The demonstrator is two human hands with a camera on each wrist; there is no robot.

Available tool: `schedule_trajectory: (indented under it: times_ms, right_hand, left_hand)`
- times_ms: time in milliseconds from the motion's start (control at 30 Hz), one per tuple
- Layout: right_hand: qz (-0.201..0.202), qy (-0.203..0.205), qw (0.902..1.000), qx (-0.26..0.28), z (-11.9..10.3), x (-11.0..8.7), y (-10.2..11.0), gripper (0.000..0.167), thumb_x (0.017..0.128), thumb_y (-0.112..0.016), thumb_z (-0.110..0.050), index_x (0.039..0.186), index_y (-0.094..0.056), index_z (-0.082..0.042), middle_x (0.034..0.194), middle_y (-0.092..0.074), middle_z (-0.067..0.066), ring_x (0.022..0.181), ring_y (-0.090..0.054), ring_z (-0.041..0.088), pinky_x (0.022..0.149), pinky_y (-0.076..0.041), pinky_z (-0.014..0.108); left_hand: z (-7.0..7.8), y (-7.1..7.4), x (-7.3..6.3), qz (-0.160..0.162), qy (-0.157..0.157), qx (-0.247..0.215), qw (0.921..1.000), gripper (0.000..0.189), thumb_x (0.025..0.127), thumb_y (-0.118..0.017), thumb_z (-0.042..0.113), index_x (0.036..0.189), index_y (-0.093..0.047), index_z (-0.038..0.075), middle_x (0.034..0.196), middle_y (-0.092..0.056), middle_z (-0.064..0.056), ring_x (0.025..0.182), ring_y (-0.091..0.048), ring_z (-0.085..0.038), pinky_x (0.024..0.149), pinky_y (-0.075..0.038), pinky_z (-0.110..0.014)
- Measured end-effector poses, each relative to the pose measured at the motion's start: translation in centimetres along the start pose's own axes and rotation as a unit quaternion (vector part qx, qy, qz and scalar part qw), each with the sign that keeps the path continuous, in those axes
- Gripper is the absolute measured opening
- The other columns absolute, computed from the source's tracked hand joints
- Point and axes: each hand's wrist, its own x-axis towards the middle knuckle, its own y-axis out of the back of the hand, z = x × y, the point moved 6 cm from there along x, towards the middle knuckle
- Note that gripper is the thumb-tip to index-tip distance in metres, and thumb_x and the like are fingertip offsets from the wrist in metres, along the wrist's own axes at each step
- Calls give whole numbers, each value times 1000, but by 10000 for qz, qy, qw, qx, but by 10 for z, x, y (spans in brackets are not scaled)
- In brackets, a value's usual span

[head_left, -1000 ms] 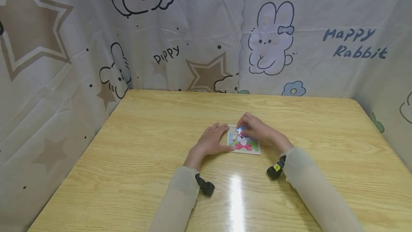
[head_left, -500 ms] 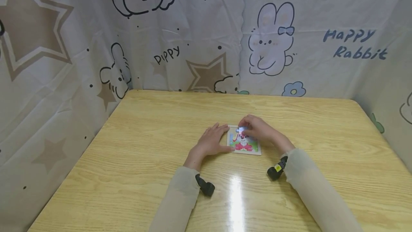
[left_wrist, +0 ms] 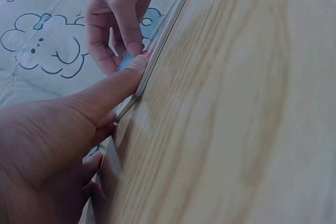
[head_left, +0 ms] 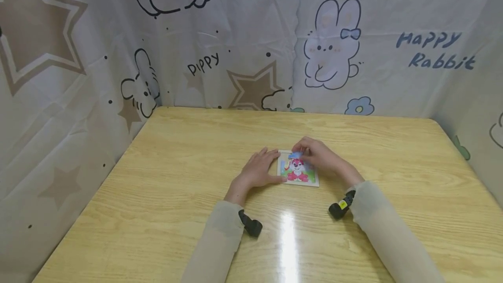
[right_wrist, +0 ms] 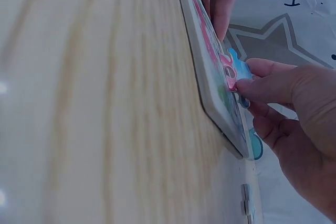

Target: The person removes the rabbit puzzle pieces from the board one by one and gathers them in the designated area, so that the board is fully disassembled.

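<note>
A small jigsaw puzzle board [head_left: 310, 185] with a pale rim lies on the table, its picture showing a pink-and-white cartoon animal. My left hand [head_left: 258, 171] spans the board's left side with fingers and thumb spread; the thumb [left_wrist: 113, 90] rests on the near corner. Between the thumb and fingers of my right hand [head_left: 320, 157] is a blue-and-pink jigsaw piece [right_wrist: 240, 71], pinched and tilted over the board's upper part. The upper left of the board shows bare backing. My right hand hides the board's upper right corner.
The wooden table [head_left: 177, 156] extends around the board. Beyond its back edge hangs a printed cloth [head_left: 251, 34]. Small thin flat pieces [right_wrist: 245, 200] show beyond the board in the right wrist view. A black wrist camera [head_left: 251, 226] sits on each sleeve.
My right hand has shifted slightly right, and the pinched piece has turned or tilted, so more of the animal's face shows. My left hand stays in place; the head view has tilted a little.
</note>
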Motion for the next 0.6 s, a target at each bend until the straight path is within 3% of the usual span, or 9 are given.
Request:
schedule_trajectory:
  times_ms: [467,600]
  right_hand:
    - [135,268,9995,-114,-12,0,3,25,93,-53,6,112,-66,-5,111,-64,11,102,-61,26,94,-54,44]
    - [265,148,9995,67,-8,-2,4,24,93,-55,5,111,-67,-4,111,-66,13,105,-63,29,96,-54,46]
  left_hand:
    - [1,2,0,23,-39,-37,10000,84,86,-69,53,154,-33,19,163,-28,0,155,-9,-24,128,-8,-45]
    - [1,1,-1,10,-38,-25,10000,84,86,-68,53,154,-32,19,163,-28,0,155,-9,-24,128,-8,-45]
